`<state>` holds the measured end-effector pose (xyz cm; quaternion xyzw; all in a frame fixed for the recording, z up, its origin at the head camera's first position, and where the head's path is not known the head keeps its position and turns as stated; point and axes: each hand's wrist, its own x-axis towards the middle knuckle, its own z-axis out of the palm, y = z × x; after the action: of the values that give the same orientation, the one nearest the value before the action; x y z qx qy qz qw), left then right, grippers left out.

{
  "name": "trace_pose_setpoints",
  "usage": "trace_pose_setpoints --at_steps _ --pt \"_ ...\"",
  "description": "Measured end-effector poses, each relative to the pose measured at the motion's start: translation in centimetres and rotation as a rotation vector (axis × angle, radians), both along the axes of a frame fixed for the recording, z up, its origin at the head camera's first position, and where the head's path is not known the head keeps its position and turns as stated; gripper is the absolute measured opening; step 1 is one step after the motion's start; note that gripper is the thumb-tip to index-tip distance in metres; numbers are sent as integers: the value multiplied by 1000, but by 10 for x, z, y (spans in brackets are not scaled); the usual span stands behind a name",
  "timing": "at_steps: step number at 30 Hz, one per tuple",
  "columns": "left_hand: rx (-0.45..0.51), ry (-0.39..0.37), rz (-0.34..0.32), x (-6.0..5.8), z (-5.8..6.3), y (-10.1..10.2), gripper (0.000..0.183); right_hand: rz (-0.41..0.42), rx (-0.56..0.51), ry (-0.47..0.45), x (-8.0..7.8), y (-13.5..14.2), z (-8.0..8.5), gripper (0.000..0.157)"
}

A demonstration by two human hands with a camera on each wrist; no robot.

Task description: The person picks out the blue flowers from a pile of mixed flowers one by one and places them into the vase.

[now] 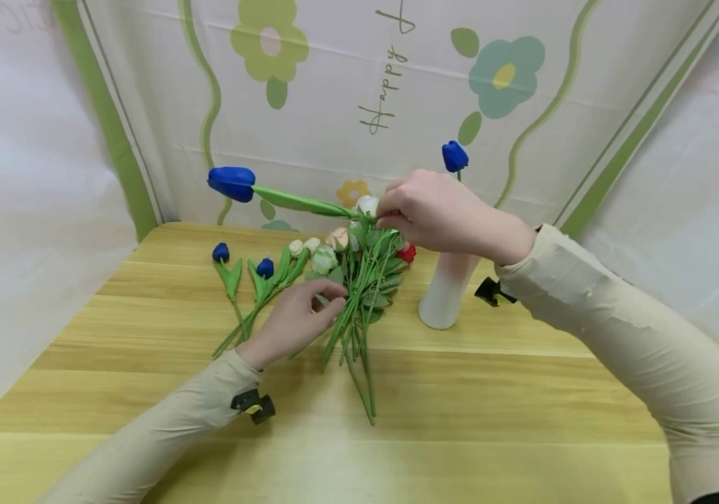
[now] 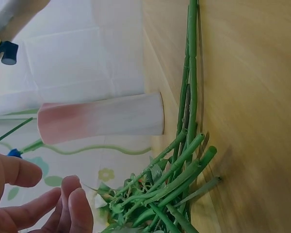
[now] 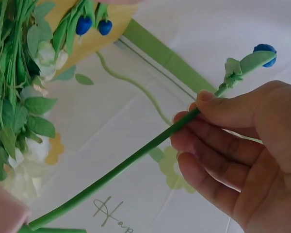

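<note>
My right hand [image 1: 437,210] pinches the green stem of a blue tulip [image 1: 232,183] between thumb and fingertips, up in the air. The flower points left; in the right wrist view the bare stem [image 3: 121,167] slants down towards the pink rim [image 3: 7,213] of the vase. That vase [image 1: 444,297], pink fading to white, stands upright behind my right forearm with another blue tulip [image 1: 455,157] rising from it. My left hand [image 1: 296,315], fingers loosely bent and holding nothing, hovers beside the stems of a flower bunch [image 1: 359,301].
On the wooden table [image 1: 479,399], blue tulips [image 1: 264,267] lie left of the bunch, which carries white, peach and red blooms [image 1: 407,253]. A printed cloth [image 1: 321,112] hangs behind the table. Black wrist cameras [image 1: 255,406] sit on both sleeves.
</note>
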<state>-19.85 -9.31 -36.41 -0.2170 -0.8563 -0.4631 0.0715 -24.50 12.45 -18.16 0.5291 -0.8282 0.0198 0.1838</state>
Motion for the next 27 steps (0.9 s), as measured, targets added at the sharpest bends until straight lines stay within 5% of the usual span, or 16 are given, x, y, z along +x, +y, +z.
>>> trace_pose_setpoints --at_steps 8,15,27 --pt "9 -19 -15 1 0 0 22 7 38 -2 -8 9 9 8" --pt "14 -26 -30 1 0 0 23 92 25 5 -17 19 13 5" --pt "16 -39 -51 2 0 1 22 149 -36 -31 -30 42 1 10"
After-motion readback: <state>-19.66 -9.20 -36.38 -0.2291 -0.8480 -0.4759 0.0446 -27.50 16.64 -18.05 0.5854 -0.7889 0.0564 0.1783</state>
